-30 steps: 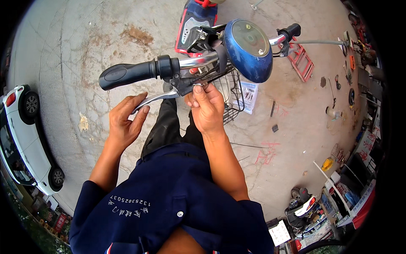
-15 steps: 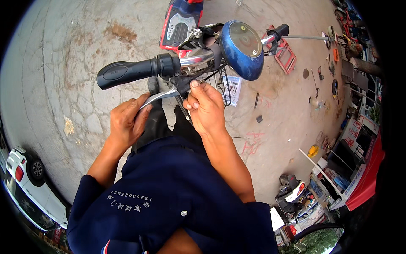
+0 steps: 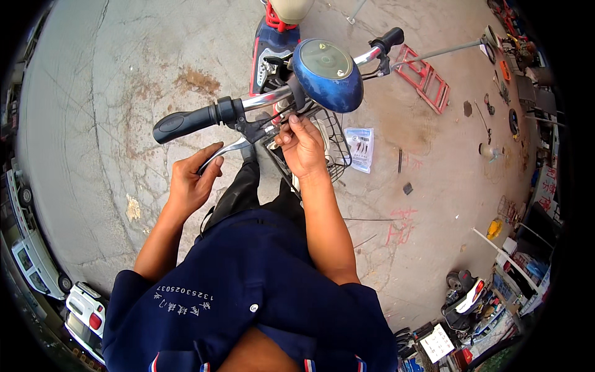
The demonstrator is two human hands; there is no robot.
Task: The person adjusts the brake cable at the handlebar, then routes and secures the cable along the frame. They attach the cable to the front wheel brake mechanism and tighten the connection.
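Observation:
My left hand [image 3: 193,181] grips the end of the silver brake lever [image 3: 224,147], below the black left handlebar grip [image 3: 185,126]. My right hand [image 3: 301,150] is pinched at the small cable fitting beside the lever bracket [image 3: 253,129]; what lies between its fingertips is too small to make out. Above it are the chrome handlebar [image 3: 267,97] and a glossy blue headlamp housing [image 3: 328,93], with a black wire basket [image 3: 340,165] behind my right hand.
A printed plastic packet [image 3: 361,149] lies on the concrete ground beside a red metal frame [image 3: 434,93]. White vehicles [image 3: 32,263] stand at the left. A parked scooter [image 3: 462,297] and clutter line the right, with loose parts [image 3: 489,150] on the ground.
The view has shifted, bringing more of the seat into sight. The handlebar and headlamp appear slightly shifted in the picture. Both hands remain at the lever and fitting, with little change in grip.

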